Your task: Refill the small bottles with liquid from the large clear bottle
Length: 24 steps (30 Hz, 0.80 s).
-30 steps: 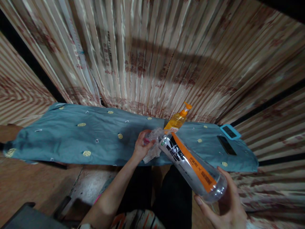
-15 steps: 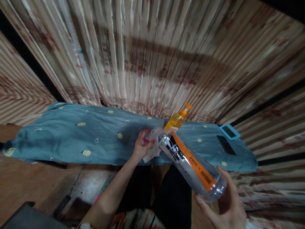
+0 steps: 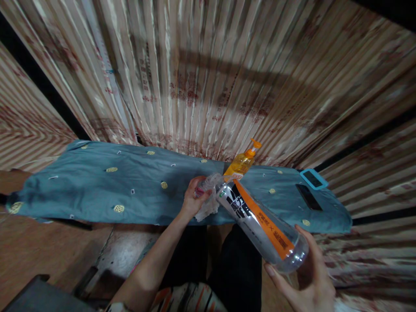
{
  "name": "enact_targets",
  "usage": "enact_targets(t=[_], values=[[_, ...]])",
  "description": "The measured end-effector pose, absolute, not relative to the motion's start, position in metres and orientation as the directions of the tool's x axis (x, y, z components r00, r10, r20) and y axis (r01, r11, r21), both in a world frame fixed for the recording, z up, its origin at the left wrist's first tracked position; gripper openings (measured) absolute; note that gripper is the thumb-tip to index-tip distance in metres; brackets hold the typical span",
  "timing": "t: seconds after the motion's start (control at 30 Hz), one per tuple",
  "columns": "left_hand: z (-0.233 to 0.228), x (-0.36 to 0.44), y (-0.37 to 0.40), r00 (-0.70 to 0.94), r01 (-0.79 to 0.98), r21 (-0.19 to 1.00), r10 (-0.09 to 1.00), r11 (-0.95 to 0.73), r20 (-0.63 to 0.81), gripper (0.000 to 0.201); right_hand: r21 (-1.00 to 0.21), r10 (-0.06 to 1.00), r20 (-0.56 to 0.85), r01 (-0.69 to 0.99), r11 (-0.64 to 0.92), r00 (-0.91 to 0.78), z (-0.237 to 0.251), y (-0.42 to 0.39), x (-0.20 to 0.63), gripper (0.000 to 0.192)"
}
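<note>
My right hand (image 3: 307, 279) holds the base of a clear plastic bottle (image 3: 261, 225) with an orange and black label, tilted with its neck pointing away from me. My left hand (image 3: 194, 198) grips a crumpled whitish cloth (image 3: 209, 203) pressed against the bottle's neck end. Both are held over the near edge of a table covered with a teal cloth (image 3: 97, 182) dotted with small yellow patterns.
An orange pump bottle (image 3: 243, 162) stands on the teal cloth just behind the clear bottle. A dark phone (image 3: 308, 197) and a blue-edged device (image 3: 312, 179) lie at the right end. Striped curtains (image 3: 208, 78) hang behind. A dark object (image 3: 35, 297) sits at lower left.
</note>
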<state>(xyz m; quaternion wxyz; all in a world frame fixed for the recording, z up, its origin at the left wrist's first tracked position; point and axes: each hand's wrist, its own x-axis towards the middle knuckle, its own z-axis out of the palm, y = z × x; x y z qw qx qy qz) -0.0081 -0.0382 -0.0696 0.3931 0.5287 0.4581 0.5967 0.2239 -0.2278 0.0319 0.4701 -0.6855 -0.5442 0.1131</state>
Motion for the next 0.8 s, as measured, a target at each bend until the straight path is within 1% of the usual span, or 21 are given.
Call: enact_targets(t=[0.4,0.53,0.8], values=[[-0.0698,-0.0075,-0.0381,-0.138,0.004,0.964,0.955,-0.266,0.264,0.044,-0.781,0.855,0.338,0.624,0.023,0.393,0.0327,-0.228,0.223,0.089],[-0.0699,-0.0068,-0.0382,-0.146,-0.003,0.962,0.952,-0.272,0.269,0.043,-0.763,0.854,0.364,0.645,0.045,0.371,0.0321,-0.2276,0.2243,0.088],[-0.0709,-0.0071,-0.0378,-0.152,0.015,0.963,0.951,-0.268,0.268,0.042,-0.759,0.858,0.369,0.649,0.056,0.357,0.0281,-0.227,0.2282,0.09]])
